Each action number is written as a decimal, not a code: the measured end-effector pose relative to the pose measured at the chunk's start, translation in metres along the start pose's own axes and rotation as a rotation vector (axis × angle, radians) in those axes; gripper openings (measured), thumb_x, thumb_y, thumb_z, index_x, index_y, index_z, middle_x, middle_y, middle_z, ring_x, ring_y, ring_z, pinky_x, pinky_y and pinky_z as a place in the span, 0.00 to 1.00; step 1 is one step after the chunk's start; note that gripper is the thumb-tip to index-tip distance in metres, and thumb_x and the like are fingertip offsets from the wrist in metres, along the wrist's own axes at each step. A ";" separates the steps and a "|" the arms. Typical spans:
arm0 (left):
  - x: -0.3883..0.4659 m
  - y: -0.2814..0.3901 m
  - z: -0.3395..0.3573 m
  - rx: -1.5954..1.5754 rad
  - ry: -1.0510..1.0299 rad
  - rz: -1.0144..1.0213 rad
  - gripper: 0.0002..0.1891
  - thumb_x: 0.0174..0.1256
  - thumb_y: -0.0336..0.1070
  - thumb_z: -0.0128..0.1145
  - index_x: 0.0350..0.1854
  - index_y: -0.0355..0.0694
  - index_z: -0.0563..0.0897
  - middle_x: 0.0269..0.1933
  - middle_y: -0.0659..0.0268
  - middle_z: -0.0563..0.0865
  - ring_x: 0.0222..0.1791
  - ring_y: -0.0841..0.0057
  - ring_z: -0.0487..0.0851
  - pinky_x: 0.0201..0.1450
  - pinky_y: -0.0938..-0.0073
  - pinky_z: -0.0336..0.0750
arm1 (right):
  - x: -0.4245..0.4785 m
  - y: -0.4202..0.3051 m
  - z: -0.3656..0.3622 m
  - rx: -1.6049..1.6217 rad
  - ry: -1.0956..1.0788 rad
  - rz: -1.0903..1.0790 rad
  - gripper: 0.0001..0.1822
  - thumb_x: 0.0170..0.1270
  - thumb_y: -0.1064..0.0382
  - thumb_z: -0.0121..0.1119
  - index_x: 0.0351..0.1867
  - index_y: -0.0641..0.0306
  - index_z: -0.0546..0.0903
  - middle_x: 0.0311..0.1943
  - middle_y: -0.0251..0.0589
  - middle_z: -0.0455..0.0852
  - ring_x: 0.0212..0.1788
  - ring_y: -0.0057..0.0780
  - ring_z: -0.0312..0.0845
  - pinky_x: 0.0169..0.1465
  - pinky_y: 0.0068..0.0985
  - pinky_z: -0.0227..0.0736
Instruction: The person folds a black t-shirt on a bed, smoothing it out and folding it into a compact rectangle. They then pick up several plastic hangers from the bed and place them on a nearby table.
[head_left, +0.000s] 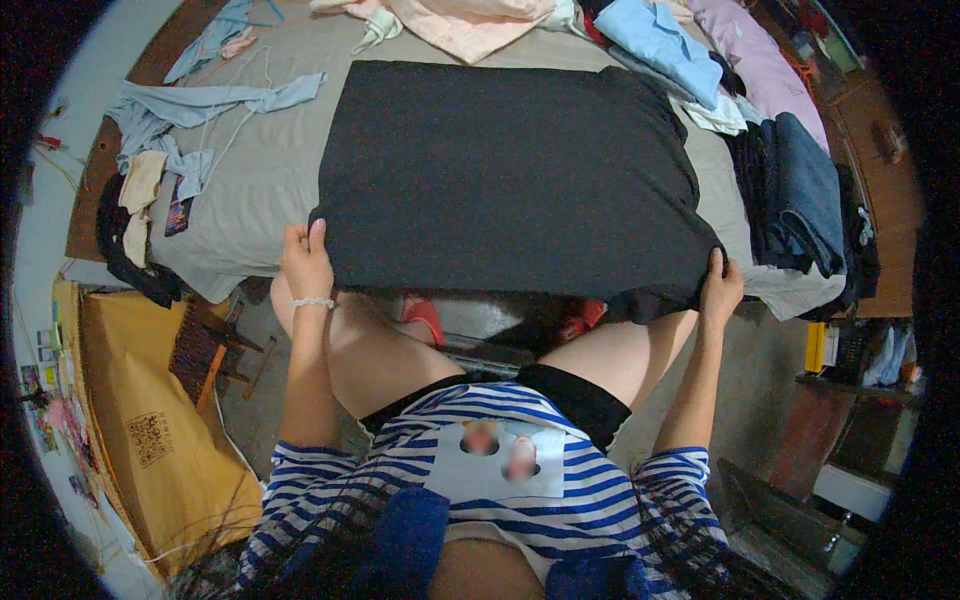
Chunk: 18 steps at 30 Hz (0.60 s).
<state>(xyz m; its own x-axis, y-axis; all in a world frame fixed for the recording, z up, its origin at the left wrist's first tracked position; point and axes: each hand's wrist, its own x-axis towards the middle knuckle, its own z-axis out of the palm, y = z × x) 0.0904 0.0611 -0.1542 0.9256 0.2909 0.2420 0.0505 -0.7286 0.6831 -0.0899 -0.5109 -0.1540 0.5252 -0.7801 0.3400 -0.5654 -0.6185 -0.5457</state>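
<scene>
A black cloth (495, 172), apparently a garment, lies spread over the grey sheet of a bed (247, 165). Its near edge hangs over the bed's front edge, above my knees. At the near left corner my left hand (309, 262) pinches the cloth, thumb on top. My right hand (721, 285) grips the near right corner the same way. Between the hands the near edge is drawn nearly straight, with a bunched fold towards the right. The cloth's right side is wavy; its far left part lies flat.
Folded jeans (806, 195) and a light blue folded garment (660, 45) lie at the right. A pale blue garment (180, 105), white cords and a phone-like object (178, 210) are at the left. Peach cloth (465, 22) lies beyond. A yellow-brown bag (142, 390) stands at the lower left.
</scene>
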 end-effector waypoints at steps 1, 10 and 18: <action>-0.001 -0.001 -0.002 0.017 -0.042 -0.028 0.16 0.72 0.44 0.58 0.37 0.33 0.77 0.30 0.52 0.84 0.30 0.58 0.82 0.38 0.60 0.75 | -0.001 0.002 0.002 -0.041 -0.027 -0.013 0.25 0.69 0.47 0.59 0.33 0.74 0.80 0.28 0.60 0.84 0.28 0.52 0.78 0.38 0.39 0.73; -0.015 -0.028 0.009 -0.079 0.096 0.011 0.18 0.74 0.47 0.56 0.39 0.34 0.76 0.32 0.53 0.85 0.32 0.61 0.81 0.41 0.62 0.75 | -0.018 0.005 0.018 -0.032 0.034 -0.018 0.26 0.72 0.46 0.55 0.33 0.75 0.78 0.30 0.67 0.81 0.34 0.62 0.77 0.40 0.46 0.70; -0.026 0.011 -0.030 -0.059 -0.396 -0.018 0.29 0.54 0.66 0.65 0.35 0.40 0.84 0.31 0.54 0.86 0.35 0.52 0.83 0.43 0.61 0.76 | -0.022 0.002 0.023 -0.153 0.020 0.062 0.27 0.75 0.44 0.49 0.37 0.74 0.78 0.35 0.69 0.82 0.40 0.67 0.78 0.45 0.49 0.71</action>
<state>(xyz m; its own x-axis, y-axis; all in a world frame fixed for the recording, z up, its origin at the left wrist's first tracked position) 0.0556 0.0639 -0.1324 0.9984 0.0336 -0.0465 0.0569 -0.6854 0.7259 -0.0880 -0.4923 -0.1798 0.4742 -0.8180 0.3257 -0.6873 -0.5751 -0.4437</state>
